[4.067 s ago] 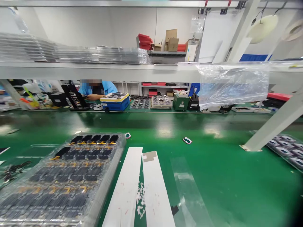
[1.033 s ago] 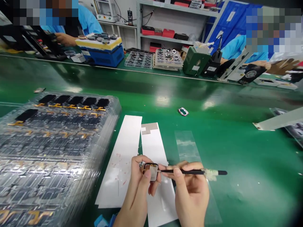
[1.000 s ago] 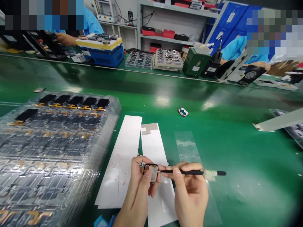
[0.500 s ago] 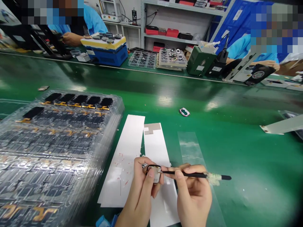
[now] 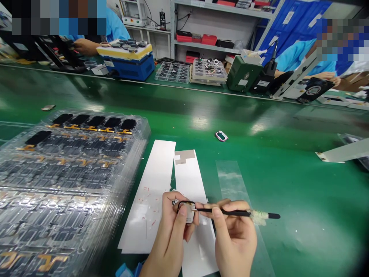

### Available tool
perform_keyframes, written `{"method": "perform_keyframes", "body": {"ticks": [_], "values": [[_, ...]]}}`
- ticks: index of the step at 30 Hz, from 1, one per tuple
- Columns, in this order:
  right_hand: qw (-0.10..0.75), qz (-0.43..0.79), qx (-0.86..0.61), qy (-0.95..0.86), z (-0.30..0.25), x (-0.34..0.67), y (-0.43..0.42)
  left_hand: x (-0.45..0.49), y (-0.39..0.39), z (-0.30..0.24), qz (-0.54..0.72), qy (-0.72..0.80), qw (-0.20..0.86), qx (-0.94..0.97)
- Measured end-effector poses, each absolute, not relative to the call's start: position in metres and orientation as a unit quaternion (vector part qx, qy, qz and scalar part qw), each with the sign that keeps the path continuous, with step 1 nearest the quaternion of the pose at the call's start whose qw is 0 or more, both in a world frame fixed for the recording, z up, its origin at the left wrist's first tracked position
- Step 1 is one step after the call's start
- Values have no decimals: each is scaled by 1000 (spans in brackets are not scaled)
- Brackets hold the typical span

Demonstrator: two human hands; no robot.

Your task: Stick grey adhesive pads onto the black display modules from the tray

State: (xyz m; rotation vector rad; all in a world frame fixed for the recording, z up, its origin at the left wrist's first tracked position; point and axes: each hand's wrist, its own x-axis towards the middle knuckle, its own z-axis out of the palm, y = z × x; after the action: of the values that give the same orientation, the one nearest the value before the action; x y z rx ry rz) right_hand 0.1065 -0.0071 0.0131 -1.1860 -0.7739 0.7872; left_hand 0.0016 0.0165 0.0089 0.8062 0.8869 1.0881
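Observation:
Between thumb and fingers, my left hand (image 5: 170, 231) grips a small rounded screen module (image 5: 189, 217) with a black rim and a silvery back turned up. My right hand (image 5: 235, 234) is closed around a slim black pen-like tool (image 5: 236, 212), with pale tape wrapped near its rear end. The tool's thin metal tip meets the silvery back close to my left thumb; whether it presses or only hovers I cannot tell. Both hands are above a white paper strip (image 5: 188, 181) with a grey patch at its far end. My fingers hide part of the module.
Stacked clear trays (image 5: 115, 177) with black screens and orange flex cables fill the left. Another white strip (image 5: 157, 173) bears red scraps. A clear film strip (image 5: 230, 177) and a small frame (image 5: 221, 135) lie on the green table (image 5: 288, 184). Two co-workers sit beyond.
The whole view has shifted very slightly to the left. Both hands keep their grips, and the tool tip stays at the same spot on the module.

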Motion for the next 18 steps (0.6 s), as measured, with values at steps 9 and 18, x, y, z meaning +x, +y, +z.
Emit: {"method": "perform_keyframes", "body": {"ticks": [9,18], "values": [[693,358,-521,-346,12,107,-7,2,15,11,491,400,676,378],[695,360,-505,-363,13,106,-8,1,12,15,477,462,641,385]]}}
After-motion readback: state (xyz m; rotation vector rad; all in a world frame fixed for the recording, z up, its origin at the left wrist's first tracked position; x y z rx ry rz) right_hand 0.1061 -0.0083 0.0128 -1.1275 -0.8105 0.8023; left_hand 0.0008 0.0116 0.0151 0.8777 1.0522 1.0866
